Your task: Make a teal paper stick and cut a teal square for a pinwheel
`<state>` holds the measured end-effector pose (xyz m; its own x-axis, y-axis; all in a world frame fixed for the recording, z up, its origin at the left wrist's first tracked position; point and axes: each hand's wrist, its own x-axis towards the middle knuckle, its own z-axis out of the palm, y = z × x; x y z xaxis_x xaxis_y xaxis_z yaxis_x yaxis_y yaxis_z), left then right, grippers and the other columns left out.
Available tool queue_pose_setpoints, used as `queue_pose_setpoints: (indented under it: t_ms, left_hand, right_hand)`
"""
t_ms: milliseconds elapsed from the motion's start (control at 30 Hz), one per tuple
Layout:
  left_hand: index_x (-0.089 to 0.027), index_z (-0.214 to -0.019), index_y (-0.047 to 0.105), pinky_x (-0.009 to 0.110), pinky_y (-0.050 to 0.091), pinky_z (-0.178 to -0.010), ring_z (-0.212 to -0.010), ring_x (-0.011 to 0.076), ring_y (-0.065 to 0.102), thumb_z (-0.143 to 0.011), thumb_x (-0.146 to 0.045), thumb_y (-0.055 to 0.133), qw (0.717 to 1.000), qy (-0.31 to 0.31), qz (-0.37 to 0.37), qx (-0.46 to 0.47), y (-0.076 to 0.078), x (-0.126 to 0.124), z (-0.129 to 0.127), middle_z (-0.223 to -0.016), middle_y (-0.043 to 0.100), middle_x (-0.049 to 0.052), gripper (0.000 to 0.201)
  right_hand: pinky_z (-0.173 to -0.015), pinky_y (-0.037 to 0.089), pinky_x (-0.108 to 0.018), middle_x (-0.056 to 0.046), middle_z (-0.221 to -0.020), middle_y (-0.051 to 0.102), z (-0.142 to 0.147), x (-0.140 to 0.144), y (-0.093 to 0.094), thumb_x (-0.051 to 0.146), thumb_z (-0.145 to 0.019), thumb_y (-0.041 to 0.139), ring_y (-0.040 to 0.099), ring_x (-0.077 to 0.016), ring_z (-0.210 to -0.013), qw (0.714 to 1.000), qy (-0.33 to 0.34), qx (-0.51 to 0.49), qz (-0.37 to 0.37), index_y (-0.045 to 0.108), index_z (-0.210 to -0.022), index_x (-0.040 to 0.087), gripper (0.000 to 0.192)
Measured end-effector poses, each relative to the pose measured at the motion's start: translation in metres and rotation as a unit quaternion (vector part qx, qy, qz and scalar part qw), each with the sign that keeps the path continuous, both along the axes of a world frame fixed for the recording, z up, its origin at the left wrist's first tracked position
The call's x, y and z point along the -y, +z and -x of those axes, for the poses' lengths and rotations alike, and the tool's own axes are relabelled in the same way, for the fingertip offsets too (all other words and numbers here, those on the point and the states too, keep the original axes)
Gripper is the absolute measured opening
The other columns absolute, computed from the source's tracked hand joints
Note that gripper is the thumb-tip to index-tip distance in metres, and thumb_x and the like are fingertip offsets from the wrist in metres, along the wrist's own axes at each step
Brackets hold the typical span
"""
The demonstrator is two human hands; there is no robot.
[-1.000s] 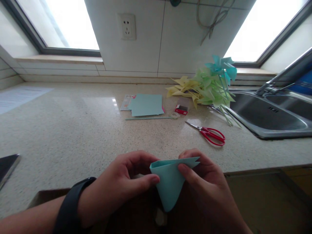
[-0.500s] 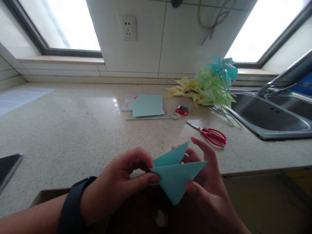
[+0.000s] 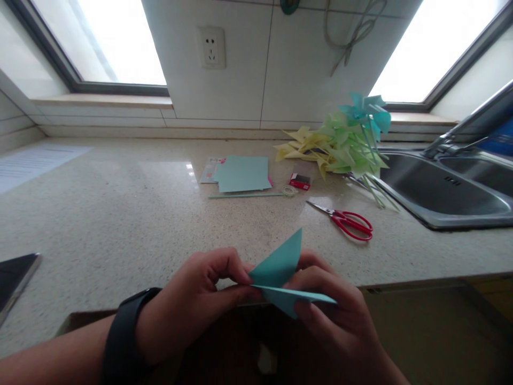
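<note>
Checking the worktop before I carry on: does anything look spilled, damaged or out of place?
Nothing stands out. Both hands, left hand and right hand, pinch the teal paper; scissors lie shut on the counter, nothing spilled.

Daylight pours in from the two far windows (image 3: 100, 43), both totally blown out. There's glare on the far surface (image 3: 168, 171), while the near bottom sits dim and shadowy. Wide-angle lens bends the edges; the near hands look a bit soft.
</note>
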<state>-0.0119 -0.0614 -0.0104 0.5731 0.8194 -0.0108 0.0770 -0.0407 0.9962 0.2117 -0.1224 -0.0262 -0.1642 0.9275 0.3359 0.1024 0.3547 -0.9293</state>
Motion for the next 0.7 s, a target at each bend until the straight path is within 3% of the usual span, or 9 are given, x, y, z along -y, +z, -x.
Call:
queue_pose_setpoints:
  t_ms: [233, 367, 500, 700]
  left_hand:
    - [-0.018, -0.076, 0.065, 0.023, 0.05, -0.067, -0.071, 0.0127, 0.065, -0.08, -0.026, 0.08, 0.999, 0.015, 0.028, -0.002, 0.0, 0.003, 0.002, -0.078, 0.074, 0.0, 0.018]
    - [-0.019, -0.079, 0.054, 0.02, 0.05, -0.063, -0.069, 0.011, 0.067, -0.079, -0.023, 0.081, 0.994, 0.024, 0.097, 0.051, 0.002, 0.002, -0.002, -0.076, 0.074, -0.002, 0.027]
    - [-0.02, -0.085, 0.049, 0.018, 0.052, -0.065, -0.074, 0.0109, 0.072, -0.081, -0.02, 0.08, 0.984, 0.009, 0.15, 0.101, 0.005, 0.003, -0.006, -0.08, 0.078, -0.002, 0.032]
    - [-0.019, -0.104, 0.06, 0.022, 0.056, -0.075, -0.083, 0.0134, 0.075, -0.078, -0.018, 0.084, 0.978, 0.013, 0.178, 0.109, 0.007, 0.003, -0.007, -0.091, 0.081, 0.002, 0.035]
  right_hand:
    - [-0.065, 0.05, -0.024, 0.002, -0.086, 0.066, 0.005, -0.001, -0.005, 0.025, -0.095, 0.064, 0.062, -0.0128, -0.077, 0.997, -0.077, -0.011, 0.006, 0.07, -0.083, 0.025, 0.013]
    - [-0.062, 0.049, -0.023, 0.003, -0.078, 0.068, 0.008, 0.0, -0.006, 0.026, -0.092, 0.068, 0.061, -0.012, -0.069, 0.991, -0.13, -0.01, 0.011, 0.07, -0.08, 0.026, 0.012]
    - [-0.062, 0.052, -0.022, 0.003, -0.078, 0.071, 0.011, -0.001, -0.009, 0.025, -0.09, 0.071, 0.063, -0.0126, -0.069, 0.987, -0.142, -0.061, 0.032, 0.071, -0.084, 0.027, 0.007]
    - [-0.056, 0.051, -0.024, 0.001, -0.072, 0.07, 0.016, 0.001, -0.012, 0.03, -0.088, 0.074, 0.06, -0.0133, -0.062, 0.974, -0.18, -0.115, 0.072, 0.071, -0.082, 0.025, 0.008]
